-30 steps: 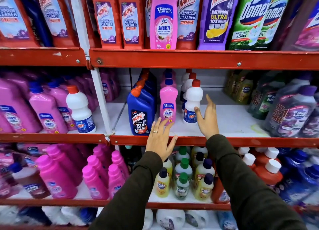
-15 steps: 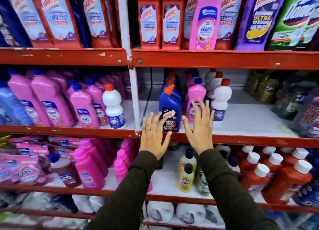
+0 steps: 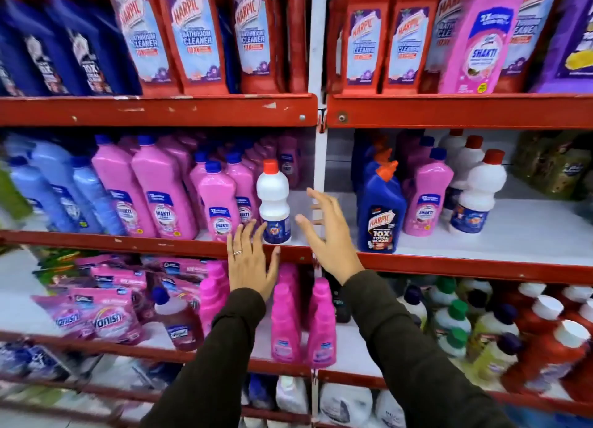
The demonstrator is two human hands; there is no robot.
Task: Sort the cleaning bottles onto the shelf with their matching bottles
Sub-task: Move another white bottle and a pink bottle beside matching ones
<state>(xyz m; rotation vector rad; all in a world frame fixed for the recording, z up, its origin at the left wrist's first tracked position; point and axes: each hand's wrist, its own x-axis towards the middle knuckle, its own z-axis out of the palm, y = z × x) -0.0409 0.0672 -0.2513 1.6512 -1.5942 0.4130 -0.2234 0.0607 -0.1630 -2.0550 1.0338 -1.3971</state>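
A lone white bottle with a red cap stands at the right end of the left bay's middle shelf, beside several pink Shakti bottles. My left hand is spread open just below and in front of it, a ring on one finger. My right hand is open too, fingers apart, a little right of the bottle, in front of the white upright. Neither hand holds anything. In the right bay stand matching white red-capped bottles, a pink bottle and a blue Harpic bottle.
Red metal shelf edges run across the view. Tall red, blue and pink Harpic and Shakti bottles fill the top shelf. Pink Vanish packs and pink bottles sit below; green-capped and red bottles at lower right.
The view has swung left, and both open hands have moved left from the right bay to the lone white bottle in the left bay. Nothing was taken hold of.
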